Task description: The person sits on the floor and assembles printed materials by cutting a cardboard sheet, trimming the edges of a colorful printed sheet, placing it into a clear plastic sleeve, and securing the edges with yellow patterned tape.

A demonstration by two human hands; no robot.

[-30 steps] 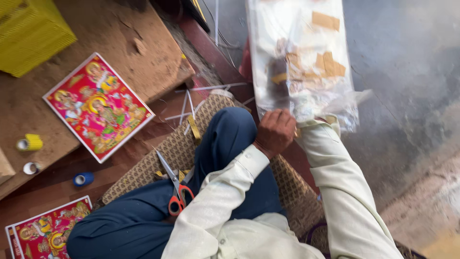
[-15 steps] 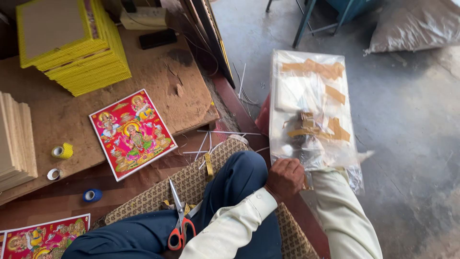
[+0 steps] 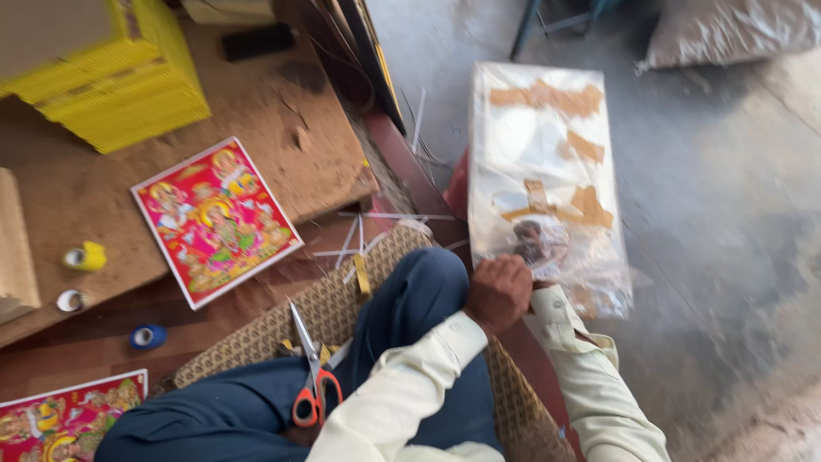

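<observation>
While the view has swung left since a second ago, two tape rolls (image 3: 85, 256), one blue roll (image 3: 147, 336), two red prints (image 3: 215, 219) and one scissors (image 3: 310, 376) show; the left hand (image 3: 499, 293) stays curled at the wrapped package (image 3: 547, 180) on the floor, right hand hidden, grip unclear

Landmark: your knee (image 3: 423, 287), raised at centre.
Right of knee: your left hand (image 3: 499, 293), touching the wrapped package (image 3: 547, 180) on the floor.
Left of knee: scissors (image 3: 310, 372) on your thigh.
Beyond the scissors, left: picture print (image 3: 215, 218) on the board (image 3: 282, 120).
Far left: 3 tape rolls (image 3: 85, 256).
Under knee: woven mat (image 3: 282, 329).
</observation>
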